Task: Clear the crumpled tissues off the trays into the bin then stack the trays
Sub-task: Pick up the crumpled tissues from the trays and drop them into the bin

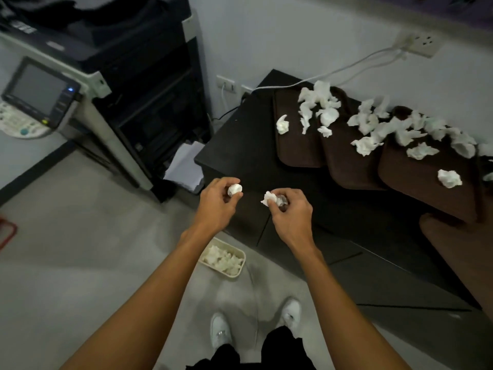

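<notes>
Tissues (pixel 234 188) — 2, L+R fingers (pixel 224 180)

Head-worn wide camera looks steeply down, close.

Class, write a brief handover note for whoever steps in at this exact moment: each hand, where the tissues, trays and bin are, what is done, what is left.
Hands: the left hand pinches a small white tissue ball; the right hand grips a white crumpled tissue.
Things: the cream rectangular bin sits on the floor below the hands. The dark brown trays overlap in a row on the black cabinet, unstacked.
Done: some tissues are in the bin.
Left: drop these two, clear the many loose crumpled tissues off the trays, then stack the trays.
</notes>
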Motion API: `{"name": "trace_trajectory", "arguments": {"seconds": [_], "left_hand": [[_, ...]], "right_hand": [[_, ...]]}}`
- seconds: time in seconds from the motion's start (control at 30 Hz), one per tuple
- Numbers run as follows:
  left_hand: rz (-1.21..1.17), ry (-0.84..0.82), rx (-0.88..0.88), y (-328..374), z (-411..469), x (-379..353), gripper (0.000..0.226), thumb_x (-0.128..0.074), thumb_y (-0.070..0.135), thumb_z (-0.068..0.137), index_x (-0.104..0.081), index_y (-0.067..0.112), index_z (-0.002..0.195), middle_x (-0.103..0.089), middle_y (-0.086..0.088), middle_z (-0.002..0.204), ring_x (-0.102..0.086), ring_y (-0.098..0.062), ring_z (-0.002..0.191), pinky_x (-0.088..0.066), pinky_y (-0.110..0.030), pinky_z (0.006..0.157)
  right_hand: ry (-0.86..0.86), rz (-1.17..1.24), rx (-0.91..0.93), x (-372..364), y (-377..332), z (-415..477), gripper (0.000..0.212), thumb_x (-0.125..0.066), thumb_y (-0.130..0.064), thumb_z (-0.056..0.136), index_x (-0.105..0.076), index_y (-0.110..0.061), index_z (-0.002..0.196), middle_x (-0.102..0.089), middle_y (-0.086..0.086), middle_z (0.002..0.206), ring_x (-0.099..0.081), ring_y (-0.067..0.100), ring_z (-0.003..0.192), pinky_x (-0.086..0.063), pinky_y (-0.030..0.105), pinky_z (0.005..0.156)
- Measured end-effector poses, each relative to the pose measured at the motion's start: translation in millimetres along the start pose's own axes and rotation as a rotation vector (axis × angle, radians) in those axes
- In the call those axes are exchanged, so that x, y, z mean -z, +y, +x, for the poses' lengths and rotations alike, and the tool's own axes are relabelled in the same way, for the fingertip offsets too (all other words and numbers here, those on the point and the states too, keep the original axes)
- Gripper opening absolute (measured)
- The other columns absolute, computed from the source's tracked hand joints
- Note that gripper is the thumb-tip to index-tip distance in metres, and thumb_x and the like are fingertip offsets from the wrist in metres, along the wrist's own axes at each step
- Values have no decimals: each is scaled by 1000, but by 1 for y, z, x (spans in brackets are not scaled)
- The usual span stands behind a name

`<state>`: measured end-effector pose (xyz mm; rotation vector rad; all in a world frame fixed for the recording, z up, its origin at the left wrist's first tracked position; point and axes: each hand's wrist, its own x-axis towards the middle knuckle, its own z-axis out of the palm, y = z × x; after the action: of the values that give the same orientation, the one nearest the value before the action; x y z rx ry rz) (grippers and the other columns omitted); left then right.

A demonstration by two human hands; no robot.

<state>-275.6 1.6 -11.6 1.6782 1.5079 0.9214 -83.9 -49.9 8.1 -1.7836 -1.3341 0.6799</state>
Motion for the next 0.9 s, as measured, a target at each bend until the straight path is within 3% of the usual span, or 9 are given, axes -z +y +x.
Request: {"name": "trace_trajectory", "arguments": {"seconds": [0.2,0.27,0.33,0.4,0.43,0.53,0.67,0.8,0.9], "left_hand": [[43,45,170,-63,-26,22,26,-70,26,95,-68,32,120,-66,15,116,-63,0,99,-50,-13,79],[54,49,262,-86,-35,20,26,-69,29,96,-67,33,121,-67,12,115,-63,-6,101,-52,-20,81],[28,51,333,-109,-42,15,23,-69,28,96,-67,31,119,-70,8,111,-65,-11,99,-57,-29,84],[-4,64,394,-130,-46,8,20,-69,24,96,-68,30,115,-70,7,108,-66,-12,97,-58,-29,83],[-7,74,412,-140,-47,3,20,-70,21,95,-69,29,113,-71,7,106,-67,-12,95,-57,-25,81],[-3,95,448,-172,-47,-13,20,-71,17,94,-71,22,113,-72,8,105,-67,-7,92,-58,-21,80],[-16,130,536,-214,-42,-39,21,-73,19,93,-72,18,114,-73,4,105,-68,-8,89,-58,-22,77],[-12,137,620,-263,-37,-62,22,-73,22,92,-73,17,114,-73,2,104,-70,-14,88,-56,-23,74],[-1,146,653,-300,-31,-74,22,-73,21,92,-73,17,114,-73,1,105,-69,-14,88,-58,-26,75]], "right_hand": [[-166,-13,-3,-65,1,-11,17,-73,-18,94,-72,-18,110,-61,-5,113,-60,-2,94,-47,4,76],[-225,-38,-20,-85,12,-11,18,-73,-16,94,-72,-17,112,-61,-6,113,-59,-3,93,-47,4,77],[-265,-50,-28,-106,28,-9,18,-73,-19,93,-73,-18,111,-64,-7,112,-62,4,97,-53,16,87],[-309,-96,-42,-126,47,-6,19,-72,-23,93,-72,-21,112,-66,-9,112,-59,10,105,-55,34,93],[-331,-117,-57,-135,56,-5,19,-72,-24,94,-72,-22,113,-67,-9,112,-57,11,107,-54,35,93],[-372,-116,-91,-162,86,0,20,-72,-24,93,-73,-21,113,-69,-3,107,-59,14,103,-51,25,84],[-478,-91,-187,-198,130,8,15,-71,-22,94,-69,-19,109,-71,0,106,-68,18,98,-58,25,79],[-525,-123,-186,-237,174,15,16,-72,-24,94,-70,-17,108,-70,1,110,-70,15,96,-54,8,67],[-522,-174,-137,-270,207,21,19,-74,-23,92,-71,-12,108,-65,3,112,-69,17,95,-59,17,76]]}}
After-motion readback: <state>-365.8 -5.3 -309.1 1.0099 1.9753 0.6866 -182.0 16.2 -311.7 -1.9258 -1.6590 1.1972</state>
